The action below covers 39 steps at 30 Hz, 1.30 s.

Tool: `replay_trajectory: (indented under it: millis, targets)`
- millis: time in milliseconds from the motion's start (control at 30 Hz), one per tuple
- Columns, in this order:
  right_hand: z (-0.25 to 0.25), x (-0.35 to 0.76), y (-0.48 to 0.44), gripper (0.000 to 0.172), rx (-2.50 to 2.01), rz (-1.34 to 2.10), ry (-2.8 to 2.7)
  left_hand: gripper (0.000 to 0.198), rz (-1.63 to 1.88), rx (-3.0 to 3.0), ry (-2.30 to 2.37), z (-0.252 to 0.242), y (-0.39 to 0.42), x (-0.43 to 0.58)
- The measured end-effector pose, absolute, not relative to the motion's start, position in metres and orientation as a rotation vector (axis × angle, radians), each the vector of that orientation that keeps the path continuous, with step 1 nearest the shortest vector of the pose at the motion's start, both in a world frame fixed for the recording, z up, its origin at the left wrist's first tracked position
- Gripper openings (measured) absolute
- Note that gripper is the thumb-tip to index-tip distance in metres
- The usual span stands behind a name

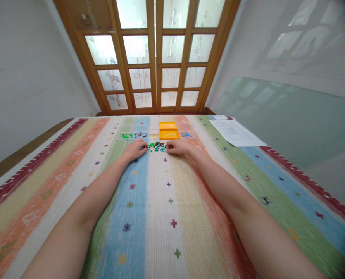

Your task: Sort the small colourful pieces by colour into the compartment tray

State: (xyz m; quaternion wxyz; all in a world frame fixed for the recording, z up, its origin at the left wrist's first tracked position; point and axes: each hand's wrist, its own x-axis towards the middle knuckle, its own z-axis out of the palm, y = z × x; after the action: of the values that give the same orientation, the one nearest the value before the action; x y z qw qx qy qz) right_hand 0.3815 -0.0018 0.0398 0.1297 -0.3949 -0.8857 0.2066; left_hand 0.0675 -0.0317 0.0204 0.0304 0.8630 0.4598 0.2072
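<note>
A loose pile of small green, blue and dark brown pieces [157,146] lies on the striped cloth, too small for me to tell their kind. My left hand [136,149] rests at the pile's left edge, fingers curled together. On the other side, my right hand [176,147] touches the right edge with its fingers pinched. Whatever either hand holds is too small or hidden. Just beyond the pile stands an open orange box [168,126] with pale pieces in it. Beside it are clear boxes with green pieces [127,136], dark pieces [140,136], yellow pieces [154,136] and blue pieces [186,135].
Printed white sheets [233,131] lie at the table's far right. A striped, patterned tablecloth [161,217] covers the table. Behind the far edge is a wooden door with glass panes [171,54], and a glass panel [277,112] leans by the right wall.
</note>
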Motion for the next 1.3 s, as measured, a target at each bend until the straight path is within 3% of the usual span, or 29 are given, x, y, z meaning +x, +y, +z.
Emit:
replay_trajectory:
  millis: [400, 667, 933, 1167, 1300]
  targets:
    - [0.019, 0.391, 0.017, 0.014, -1.184, 0.993, -1.596, 0.021, 0.647, 2.633, 1.419, 0.020, -0.032, 0.067]
    - [0.016, 0.392, 0.032, 0.023, -1.269, 0.939, -1.378, 0.021, 0.632, 2.640, 1.378, 0.022, -0.033, 0.070]
    - [0.011, 0.393, 0.035, 0.016, -1.208, 1.061, -1.229, 0.021, 0.622, 2.623, 1.373, 0.024, -0.034, 0.072]
    - [0.015, 0.388, 0.034, 0.040, -1.056, 1.156, -1.186, 0.022, 0.618, 2.650, 1.372, 0.021, -0.033, 0.072]
    - [0.015, 0.388, 0.030, 0.020, -1.140, 0.985, -1.445, 0.022, 0.606, 2.656, 1.386, 0.021, -0.032, 0.071]
